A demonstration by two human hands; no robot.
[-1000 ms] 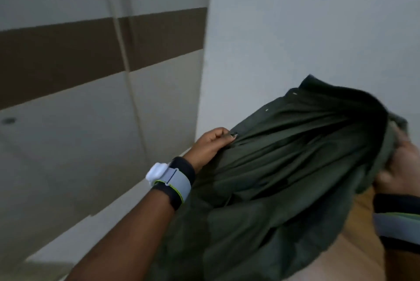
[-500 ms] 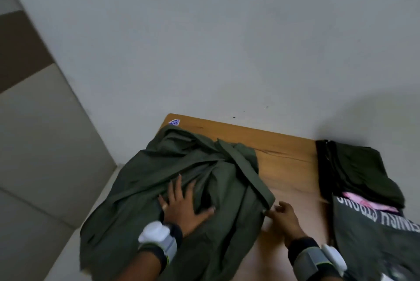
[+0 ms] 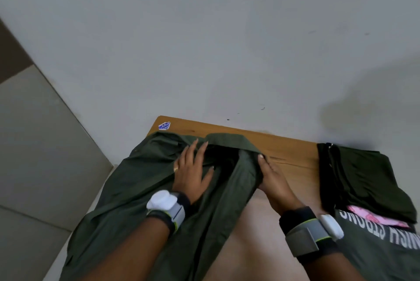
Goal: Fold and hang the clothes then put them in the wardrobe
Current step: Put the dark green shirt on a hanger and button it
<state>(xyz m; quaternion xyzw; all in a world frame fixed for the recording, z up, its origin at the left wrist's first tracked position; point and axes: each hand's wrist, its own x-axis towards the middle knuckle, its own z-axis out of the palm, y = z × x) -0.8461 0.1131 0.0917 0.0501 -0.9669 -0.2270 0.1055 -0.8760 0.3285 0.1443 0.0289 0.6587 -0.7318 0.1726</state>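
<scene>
Collar (image 3: 229,140) first: left grip (image 3: 193,173) flat-fingered on green shirt (image 3: 136,189), right grip (image 3: 272,180) straight-fingered against its edge, neither clutching cloth, so smooth outward over table (image 3: 291,152) before folding.

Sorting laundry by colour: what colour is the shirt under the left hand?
Plain dark olive green; the shirt shows best in the head view.

Grey shirt (image 3: 372,258) — upside-down white print "…NISH STRONG"; blue sticker (image 3: 164,126) txt illegible.
</scene>
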